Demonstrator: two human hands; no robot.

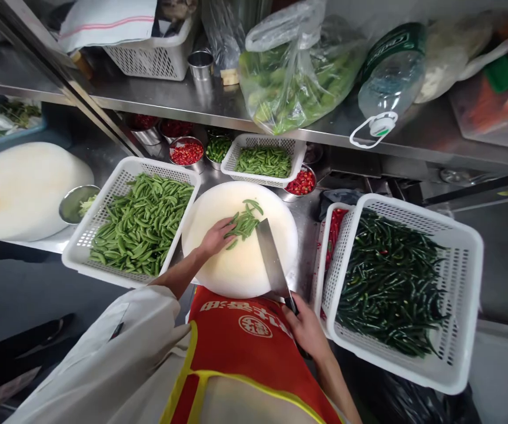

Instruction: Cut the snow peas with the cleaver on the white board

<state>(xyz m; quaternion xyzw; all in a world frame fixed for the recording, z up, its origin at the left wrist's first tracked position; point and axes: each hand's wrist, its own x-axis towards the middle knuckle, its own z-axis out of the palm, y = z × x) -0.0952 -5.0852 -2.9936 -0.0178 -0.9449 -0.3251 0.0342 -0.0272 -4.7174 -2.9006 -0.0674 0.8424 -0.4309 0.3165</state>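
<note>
On a round white chopping board (231, 274) lies a small pile of green pea pods (245, 224), with a few loose pods at its edges. My left hand (216, 238) rests at the pile's left side, its fingers stretched out against the pods. A broad-bladed cleaver (272, 257) is in my right hand (305, 323), which is closed round its black handle at the board's near right edge. The blade points away from me, its far end lying close beside the pods. To the left of the board, a white perforated basket (86, 221) holds many more pea pods (143, 227).
A white basket (463, 282) of dark green chillies stands right, overlapping another with red chillies. Behind the board are a small pod basket (300, 154) and metal cups of chopped chillies (186, 153). A steel shelf (148, 106) overhangs them, carrying a bagged green vegetable (298, 82) and an upturned bottle (392, 82).
</note>
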